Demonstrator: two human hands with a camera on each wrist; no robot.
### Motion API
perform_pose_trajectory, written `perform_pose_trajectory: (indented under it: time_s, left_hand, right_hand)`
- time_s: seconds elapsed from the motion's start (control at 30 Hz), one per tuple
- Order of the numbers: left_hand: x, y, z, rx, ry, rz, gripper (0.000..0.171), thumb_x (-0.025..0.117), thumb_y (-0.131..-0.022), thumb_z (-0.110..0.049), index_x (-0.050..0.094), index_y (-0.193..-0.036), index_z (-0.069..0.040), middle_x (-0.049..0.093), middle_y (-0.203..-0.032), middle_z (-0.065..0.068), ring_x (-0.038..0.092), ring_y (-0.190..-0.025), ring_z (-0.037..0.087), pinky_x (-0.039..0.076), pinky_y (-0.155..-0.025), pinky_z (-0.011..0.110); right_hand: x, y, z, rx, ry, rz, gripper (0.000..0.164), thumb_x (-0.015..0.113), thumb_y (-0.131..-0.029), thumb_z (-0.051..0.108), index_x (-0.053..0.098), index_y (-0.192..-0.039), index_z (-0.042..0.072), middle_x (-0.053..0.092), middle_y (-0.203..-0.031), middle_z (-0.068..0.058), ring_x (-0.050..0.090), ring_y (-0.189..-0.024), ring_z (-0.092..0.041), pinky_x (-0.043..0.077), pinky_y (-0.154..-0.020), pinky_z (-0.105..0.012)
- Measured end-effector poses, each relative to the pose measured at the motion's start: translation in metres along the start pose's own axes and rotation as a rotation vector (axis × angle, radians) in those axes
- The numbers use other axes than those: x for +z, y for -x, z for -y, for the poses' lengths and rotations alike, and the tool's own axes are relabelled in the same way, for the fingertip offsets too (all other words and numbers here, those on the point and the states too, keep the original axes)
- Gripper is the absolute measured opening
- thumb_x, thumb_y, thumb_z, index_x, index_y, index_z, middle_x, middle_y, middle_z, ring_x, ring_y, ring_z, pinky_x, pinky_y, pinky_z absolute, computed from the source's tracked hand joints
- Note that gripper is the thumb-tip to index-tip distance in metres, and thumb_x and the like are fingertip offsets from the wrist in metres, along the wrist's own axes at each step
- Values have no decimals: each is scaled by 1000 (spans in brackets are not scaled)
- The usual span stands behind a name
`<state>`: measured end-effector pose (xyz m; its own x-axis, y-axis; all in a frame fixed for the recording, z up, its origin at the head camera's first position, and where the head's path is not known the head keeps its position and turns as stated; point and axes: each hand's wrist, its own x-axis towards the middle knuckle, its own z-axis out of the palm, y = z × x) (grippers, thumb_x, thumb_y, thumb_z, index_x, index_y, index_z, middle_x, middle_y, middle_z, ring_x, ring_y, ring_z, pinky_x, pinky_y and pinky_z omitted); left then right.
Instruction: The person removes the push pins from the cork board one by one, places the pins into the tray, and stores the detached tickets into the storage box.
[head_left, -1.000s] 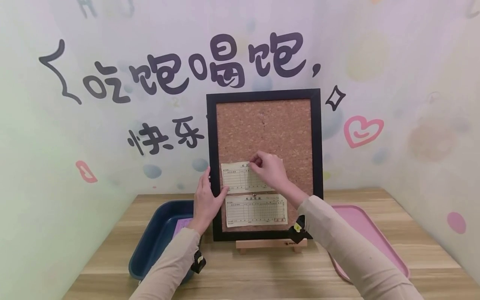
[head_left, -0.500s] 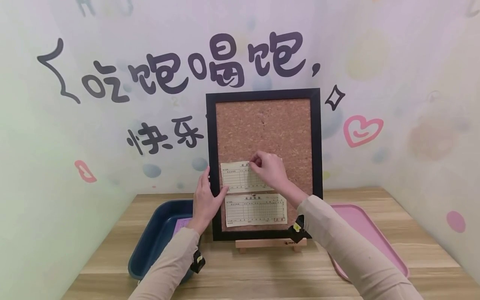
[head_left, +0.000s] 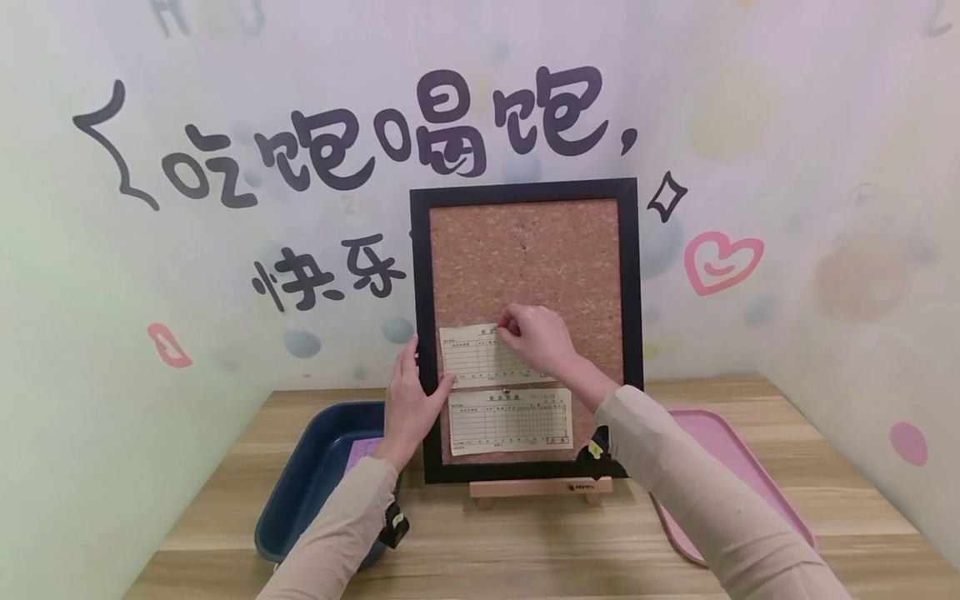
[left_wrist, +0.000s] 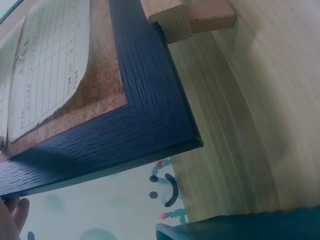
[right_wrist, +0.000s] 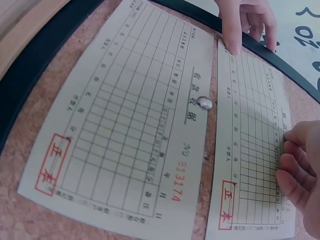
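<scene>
A cork board (head_left: pixel 525 258) in a black frame stands upright, with two printed receipt slips on it. A round silver thumbtack (right_wrist: pixel 204 103) sits at the top edge of the lower slip (head_left: pixel 510 425). My left hand (head_left: pixel 412 408) grips the frame's left side, thumb over the front at the upper slip's (head_left: pixel 468 354) lower left corner, fingers behind. My right hand (head_left: pixel 542 340) is at the upper slip's top middle with curled fingers pinched together against the board. What the fingertips pinch is hidden, so I cannot tell its kind.
A small wooden easel (head_left: pixel 540 489) holds the board up on the wood-grain table (head_left: pixel 525 550). To the left is a dark blue tray (head_left: pixel 273 508) with a purple paper (head_left: pixel 362 452) in it. A pink tray (head_left: pixel 712 433) lies on the right, partly under my right forearm. A painted wall rises behind.
Both hands keep their places at the frame and the upper slip. Only a slight shift of the head view shows.
</scene>
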<state>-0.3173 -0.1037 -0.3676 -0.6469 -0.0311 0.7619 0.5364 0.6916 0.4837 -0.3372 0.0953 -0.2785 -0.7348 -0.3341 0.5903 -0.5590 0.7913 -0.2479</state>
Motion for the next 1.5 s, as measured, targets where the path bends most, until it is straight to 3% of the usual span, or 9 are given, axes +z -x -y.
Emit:
perform_pose_trajectory:
  time_s: [0.37, 0.93, 1.23, 1.5]
  left_hand:
    - [-1, 1, 0, -18, 3, 6, 76, 72, -78, -26, 31, -137, 1, 42, -132, 20, 55, -105, 34, 46, -86, 42]
    - [-2, 0, -2, -18, 1, 15, 76, 71, -78, -25, 31, -137, 1, 43, -131, 21, 56, -105, 34, 46, -86, 42]
    - [-2, -1, -2, -8, 5, 12, 76, 71, -78, -26, 32, -136, 1, 43, -131, 21, 56, -104, 34, 46, -86, 42]
    - [-3, 0, -2, -16, 2, 22, 75, 71, -79, -27, 31, -136, 1, 42, -132, 21, 56, -104, 34, 46, -86, 42]
  right_hand:
    - [0, -1, -2, -51, 8, 8, 7, 61, -85, 13, 67, -85, 8, 61, -68, 1, 50, -53, -8, 40, -49, -23]
    - [2, 1, 5, 24, 6, 10, 11, 56, -88, 12, 64, -89, 5, 63, -72, -3, 51, -54, -10, 40, -49, -24]
    - [-4, 0, 9, 81, -50, 66, 11, 56, -88, 14, 64, -88, 6, 61, -70, -1, 49, -53, -10, 36, -47, -22]
    - [-4, 6, 9, 66, -147, 77, 11, 56, -89, 14, 64, -88, 7, 61, -70, -1, 49, -53, -9, 37, -49, -23]
